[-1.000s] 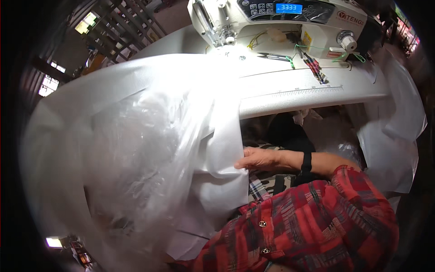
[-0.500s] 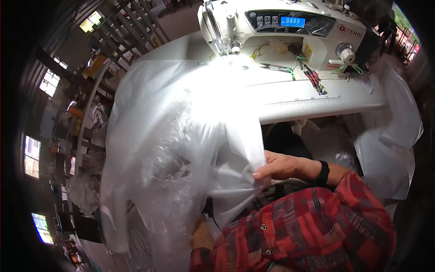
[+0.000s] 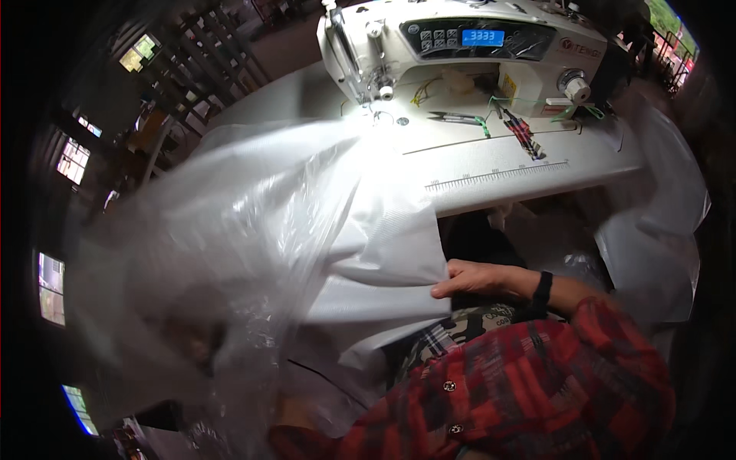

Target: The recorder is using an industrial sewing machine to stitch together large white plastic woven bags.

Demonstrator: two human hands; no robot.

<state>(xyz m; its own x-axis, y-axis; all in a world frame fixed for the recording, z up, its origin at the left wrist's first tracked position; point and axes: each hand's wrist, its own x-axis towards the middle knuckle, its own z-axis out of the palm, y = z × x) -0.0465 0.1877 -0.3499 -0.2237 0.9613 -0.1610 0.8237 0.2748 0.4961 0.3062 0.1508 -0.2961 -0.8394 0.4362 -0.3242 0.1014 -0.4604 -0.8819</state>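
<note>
A large white woven sheet [image 3: 383,241] spills from the sewing machine's bed toward me. Clear, crinkled plastic film [image 3: 253,222] lies with it and billows to the left, smeared by motion. My right hand [image 3: 469,277] is closed on the sheet's right edge, thumb on top. My left hand [image 3: 201,345] shows only as a blurred patch through the film, so its fingers cannot be made out. The white sewing machine [image 3: 460,38] stands at the back, its needle area brightly lit, with the sheet's far end close to it.
On the machine table [image 3: 529,172] lie tweezers [image 3: 456,117] and thread snips with wrapped handles [image 3: 521,134], beside green thread. More white sheeting [image 3: 659,222] hangs at the table's right end. A dark slatted rack [image 3: 211,65] stands at the far left.
The sheet and film have swung out to the left and spread wider, and my left arm has moved left with them. My right hand keeps its hold on the edge. The view has shifted slightly.
</note>
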